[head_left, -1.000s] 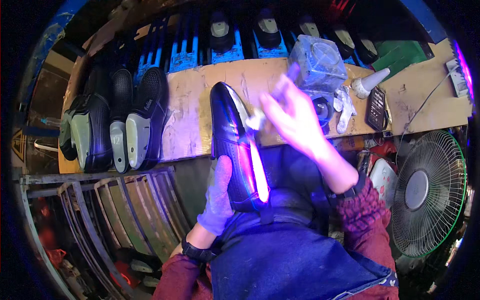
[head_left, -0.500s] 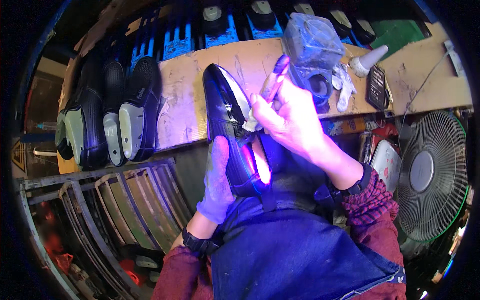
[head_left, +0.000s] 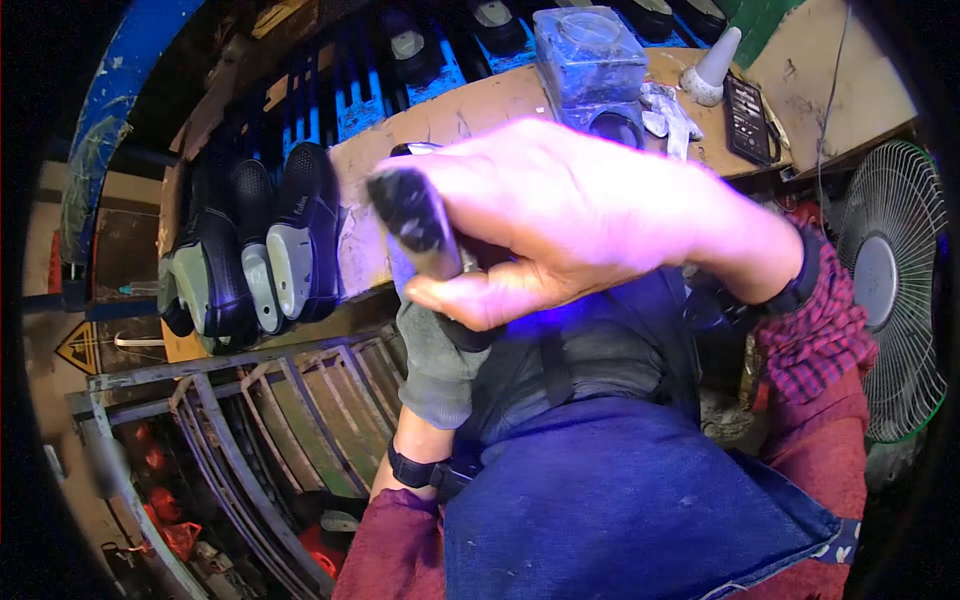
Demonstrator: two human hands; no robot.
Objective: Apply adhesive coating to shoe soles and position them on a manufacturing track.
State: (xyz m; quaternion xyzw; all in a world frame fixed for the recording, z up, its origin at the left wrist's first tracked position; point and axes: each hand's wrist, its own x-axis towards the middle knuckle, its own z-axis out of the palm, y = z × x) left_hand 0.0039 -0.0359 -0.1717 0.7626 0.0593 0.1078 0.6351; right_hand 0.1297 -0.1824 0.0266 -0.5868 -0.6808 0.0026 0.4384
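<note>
My right hand (head_left: 590, 225) fills the middle of the view, close to the camera, bare and lit violet. Its fingers are closed on a dark, blurred, stubby tool (head_left: 412, 212) that points up and left. Just below it my left hand (head_left: 436, 362), in a grey glove, grips a black shoe (head_left: 412, 150). The right hand hides nearly all of that shoe; only a sliver of it shows above the fingers. A blue apron (head_left: 620, 500) covers my lap underneath.
Several black shoes with grey soles (head_left: 250, 270) lie at the left end of the wooden bench (head_left: 480, 110). On the bench stand a clear plastic container (head_left: 590, 55), a white cone-tipped bottle (head_left: 712, 68) and a black keypad device (head_left: 746, 115). A fan (head_left: 890, 290) is at the right, a metal rack (head_left: 270, 430) at the lower left.
My right hand has risen toward the camera with the tool and now covers the shoe. The violet-lit side of the shoe no longer shows. The left hand stays under the shoe.
</note>
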